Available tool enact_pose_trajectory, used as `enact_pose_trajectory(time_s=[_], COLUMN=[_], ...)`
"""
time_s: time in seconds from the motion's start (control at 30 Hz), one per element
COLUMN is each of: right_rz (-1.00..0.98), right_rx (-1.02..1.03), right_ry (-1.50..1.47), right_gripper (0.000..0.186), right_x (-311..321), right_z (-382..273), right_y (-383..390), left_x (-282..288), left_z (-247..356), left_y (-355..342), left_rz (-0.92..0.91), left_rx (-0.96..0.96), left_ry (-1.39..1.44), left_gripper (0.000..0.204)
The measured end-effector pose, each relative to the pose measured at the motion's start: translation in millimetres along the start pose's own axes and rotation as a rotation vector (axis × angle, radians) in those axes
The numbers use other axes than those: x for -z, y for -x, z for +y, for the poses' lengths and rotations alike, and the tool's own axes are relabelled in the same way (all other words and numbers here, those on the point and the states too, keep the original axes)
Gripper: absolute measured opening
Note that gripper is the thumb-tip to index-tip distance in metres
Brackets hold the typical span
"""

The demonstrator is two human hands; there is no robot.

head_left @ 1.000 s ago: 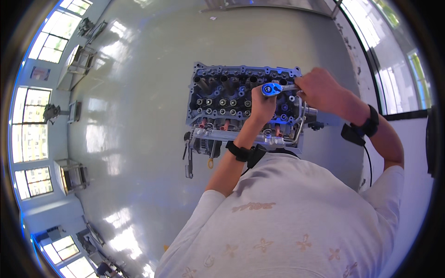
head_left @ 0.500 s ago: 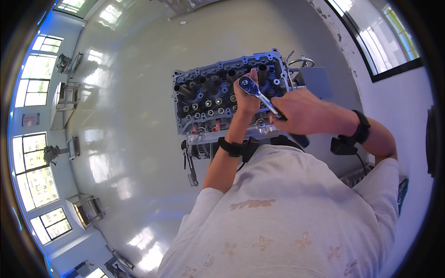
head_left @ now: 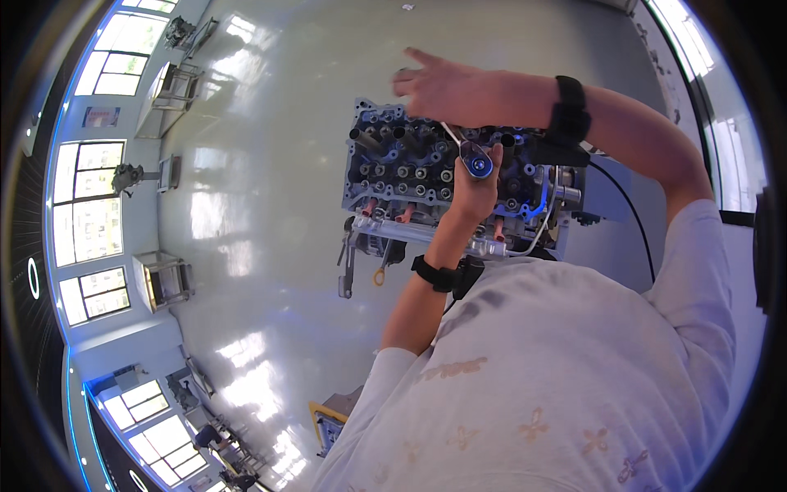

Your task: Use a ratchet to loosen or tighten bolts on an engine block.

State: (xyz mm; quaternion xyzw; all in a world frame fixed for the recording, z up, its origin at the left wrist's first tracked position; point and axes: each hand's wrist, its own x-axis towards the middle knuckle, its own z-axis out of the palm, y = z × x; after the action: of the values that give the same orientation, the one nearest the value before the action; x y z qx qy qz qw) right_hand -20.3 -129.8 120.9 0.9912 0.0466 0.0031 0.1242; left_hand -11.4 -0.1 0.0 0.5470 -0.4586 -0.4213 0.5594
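A silver ratchet [head_left: 478, 165] stands over the bolted engine cylinder head [head_left: 382, 172], its handle angled toward the far edge. My left hand [head_left: 474, 192] is wrapped round the ratchet's head, thumb up beside it. My right hand [head_left: 438, 92] is over the handle's far end with fingers spread and slightly bent; whether the palm touches the handle is hidden. Reddish fittings [head_left: 405, 213] and a clear tube [head_left: 434, 235] run along the near side of the engine.
The engine stands on a grey floor [head_left: 270, 164], with a yellow-handled dipstick [head_left: 379, 275] hanging below. Metal carts [head_left: 160, 279] and mounted engines [head_left: 127, 179] line the left wall. A yellow-edged object [head_left: 326, 418] is at lower left, and windows run along both sides.
My right hand has swung from the engine's near right to its far side, its fingers loosening. The ratchet handle has turned with it and now points away from me. My left hand stays at the head.
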Motion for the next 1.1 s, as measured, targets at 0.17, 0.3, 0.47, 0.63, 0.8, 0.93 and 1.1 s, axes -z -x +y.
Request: enact_pose_trajectory(time_s=[0.17, 0.3, 0.47, 0.63, 0.8, 0.93, 1.1], right_rz=[0.223, 0.228, 0.081, -0.293, -0.102, -0.139, -0.176], right_rx=[0.204, -0.042, -0.375, -0.776, -0.749, -0.636, -0.688], right_ry=[0.096, 0.026, 0.123, -0.190, -0.404, -0.617, -0.706], right_gripper=[0.015, 0.013, 0.006, 0.045, 0.058, 0.043, 0.035], right_x=[-3, -3, 12, 48, 62, 73, 72], right_z=[-17, -12, -36, -114, -186, -193, -176], right_y=[-12, 28, 115, 152, 136, 102, 98], left_x=[-2, 9, 14, 6, 3, 5, 12], left_z=[4, -3, -23, -16, -20, -20, -28], left_y=[6, 7, -2, -6, -4, -5, -8], left_rz=[-0.015, -0.041, -0.030, -0.122, -0.093, -0.132, -0.074], left_rx=[0.051, 0.053, -0.034, -0.175, -0.209, 0.027, 0.155], left_ry=[-0.025, -0.089, 0.017, 0.130, 0.102, 0.173, 0.444], left_gripper=[0.048, 0.039, 0.027, 0.031, 0.041, 0.051, 0.049])
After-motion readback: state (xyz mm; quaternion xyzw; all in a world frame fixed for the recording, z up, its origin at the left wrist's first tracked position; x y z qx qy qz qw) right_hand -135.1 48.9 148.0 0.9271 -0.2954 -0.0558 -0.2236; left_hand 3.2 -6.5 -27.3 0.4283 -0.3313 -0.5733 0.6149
